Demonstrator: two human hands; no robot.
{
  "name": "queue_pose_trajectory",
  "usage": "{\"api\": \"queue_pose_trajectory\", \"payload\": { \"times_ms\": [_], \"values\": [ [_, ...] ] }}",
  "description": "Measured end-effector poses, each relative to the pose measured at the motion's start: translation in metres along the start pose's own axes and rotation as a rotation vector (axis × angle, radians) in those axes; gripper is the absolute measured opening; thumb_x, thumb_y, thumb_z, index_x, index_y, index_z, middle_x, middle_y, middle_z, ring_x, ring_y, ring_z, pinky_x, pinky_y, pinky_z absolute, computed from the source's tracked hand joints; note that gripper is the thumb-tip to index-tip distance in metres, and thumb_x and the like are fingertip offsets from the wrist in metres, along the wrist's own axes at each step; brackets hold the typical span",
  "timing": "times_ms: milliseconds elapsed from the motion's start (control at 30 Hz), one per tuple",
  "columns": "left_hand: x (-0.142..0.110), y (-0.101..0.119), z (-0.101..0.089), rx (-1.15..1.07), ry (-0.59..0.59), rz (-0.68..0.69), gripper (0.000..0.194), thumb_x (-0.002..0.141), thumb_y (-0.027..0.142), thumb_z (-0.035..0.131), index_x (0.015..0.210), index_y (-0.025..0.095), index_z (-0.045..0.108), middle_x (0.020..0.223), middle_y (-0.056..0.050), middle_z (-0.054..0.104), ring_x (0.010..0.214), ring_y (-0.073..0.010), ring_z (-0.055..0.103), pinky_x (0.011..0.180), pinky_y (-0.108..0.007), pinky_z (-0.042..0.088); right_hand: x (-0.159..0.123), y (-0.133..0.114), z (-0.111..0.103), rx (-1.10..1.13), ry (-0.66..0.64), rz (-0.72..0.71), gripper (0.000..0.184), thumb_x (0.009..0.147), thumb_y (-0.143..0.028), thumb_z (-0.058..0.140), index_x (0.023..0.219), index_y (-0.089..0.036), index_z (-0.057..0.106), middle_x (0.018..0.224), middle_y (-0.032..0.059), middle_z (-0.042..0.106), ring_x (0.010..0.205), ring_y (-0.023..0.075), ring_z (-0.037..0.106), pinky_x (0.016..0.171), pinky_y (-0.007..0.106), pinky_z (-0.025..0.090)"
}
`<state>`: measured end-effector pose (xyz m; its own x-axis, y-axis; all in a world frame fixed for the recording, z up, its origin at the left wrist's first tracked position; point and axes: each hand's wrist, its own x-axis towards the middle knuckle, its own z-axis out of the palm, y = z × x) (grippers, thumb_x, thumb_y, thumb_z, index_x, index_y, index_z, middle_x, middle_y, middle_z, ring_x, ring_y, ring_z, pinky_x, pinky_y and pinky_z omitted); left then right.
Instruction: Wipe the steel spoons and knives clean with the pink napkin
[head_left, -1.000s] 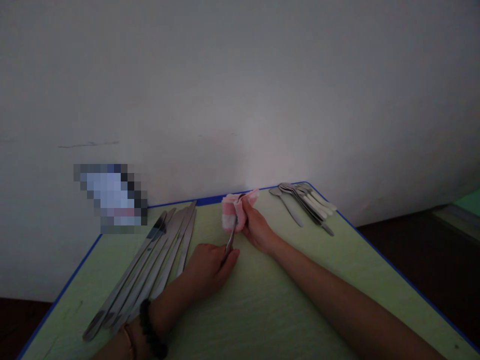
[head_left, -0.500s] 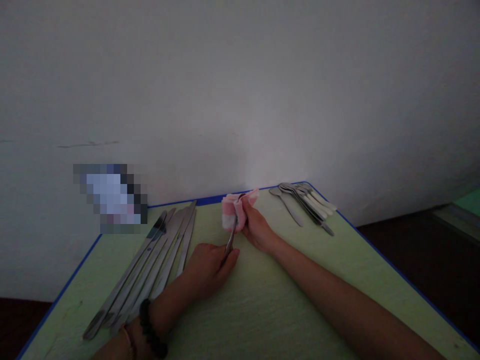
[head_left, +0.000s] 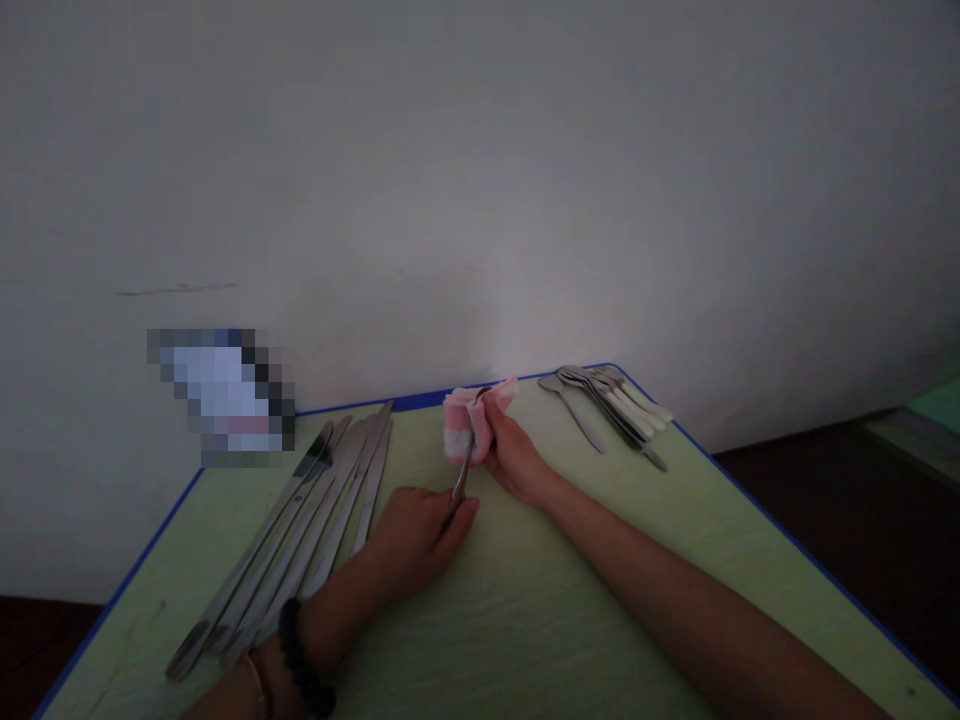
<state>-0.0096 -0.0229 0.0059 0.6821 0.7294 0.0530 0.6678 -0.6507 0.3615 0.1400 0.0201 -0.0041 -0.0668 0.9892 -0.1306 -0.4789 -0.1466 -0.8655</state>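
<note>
My left hand (head_left: 417,535) rests on the green table (head_left: 525,620) and grips the handle of a metal utensil (head_left: 460,480), whose far end is wrapped in a pink and white cloth (head_left: 466,424). My right hand (head_left: 514,458) is closed round that cloth, pressing it onto the utensil's head, which is hidden, so I cannot tell what kind of utensil it is. A dark bead bracelet sits on my left wrist.
Several long table knives (head_left: 300,540) lie side by side at the left of the table. A group of several spoons (head_left: 611,405) lies at the far right corner. The table has a blue rim and stands against a pale wall. A blurred patch sits at the left.
</note>
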Motion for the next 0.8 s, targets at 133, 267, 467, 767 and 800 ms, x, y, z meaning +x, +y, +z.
{"api": "queue_pose_trajectory", "payload": {
  "times_ms": [133, 267, 467, 767, 800],
  "values": [
    [0.0003, 0.0006, -0.0011, 0.015, -0.013, 0.001, 0.045, 0.097, 0.034, 0.025, 0.065, 0.019, 0.053, 0.056, -0.003, 0.06, 0.049, -0.015, 0.056, 0.053, -0.026, 0.035, 0.0004, 0.0001, 0.0001, 0.01, -0.004, -0.003, 0.058, 0.073, -0.068, 0.056, 0.086, -0.013, 0.07, 0.054, 0.0016, 0.06, 0.05, 0.0113, 0.047, 0.053, 0.024, 0.041],
    [0.0002, 0.0006, -0.0004, 0.037, -0.014, 0.003, 0.046, 0.097, 0.033, 0.024, 0.066, 0.018, 0.054, 0.057, -0.004, 0.061, 0.051, -0.0164, 0.058, 0.053, -0.026, 0.035, 0.0011, 0.0001, 0.0007, 0.007, -0.007, -0.013, 0.058, 0.072, -0.068, 0.056, 0.084, -0.014, 0.07, 0.054, 0.0016, 0.059, 0.05, 0.012, 0.048, 0.055, 0.025, 0.042],
    [0.0, -0.0002, 0.0004, 0.039, -0.012, -0.002, 0.046, 0.097, 0.035, 0.026, 0.066, 0.018, 0.055, 0.059, -0.003, 0.063, 0.053, -0.0154, 0.059, 0.055, -0.026, 0.035, 0.0007, 0.0004, 0.0001, -0.007, -0.01, -0.006, 0.059, 0.074, -0.069, 0.054, 0.087, -0.014, 0.07, 0.054, 0.0013, 0.059, 0.052, 0.0126, 0.049, 0.057, 0.026, 0.042],
    [0.0011, 0.0008, -0.0008, 0.036, -0.021, 0.003, 0.045, 0.097, 0.033, 0.024, 0.065, 0.019, 0.053, 0.057, -0.003, 0.061, 0.05, -0.0154, 0.057, 0.052, -0.026, 0.031, 0.0002, 0.0, -0.0001, 0.003, -0.013, -0.001, 0.058, 0.074, -0.068, 0.055, 0.088, -0.014, 0.07, 0.059, 0.0026, 0.062, 0.055, 0.013, 0.051, 0.057, 0.025, 0.041],
    [0.0009, 0.001, -0.001, 0.036, -0.021, 0.002, 0.045, 0.097, 0.033, 0.024, 0.065, 0.019, 0.052, 0.057, -0.003, 0.061, 0.05, -0.0154, 0.057, 0.052, -0.026, 0.031, 0.0003, 0.0, -0.0001, 0.005, -0.01, 0.0, 0.057, 0.073, -0.068, 0.055, 0.088, -0.014, 0.069, 0.06, 0.0026, 0.063, 0.056, 0.013, 0.051, 0.056, 0.025, 0.041]
  ]
}}
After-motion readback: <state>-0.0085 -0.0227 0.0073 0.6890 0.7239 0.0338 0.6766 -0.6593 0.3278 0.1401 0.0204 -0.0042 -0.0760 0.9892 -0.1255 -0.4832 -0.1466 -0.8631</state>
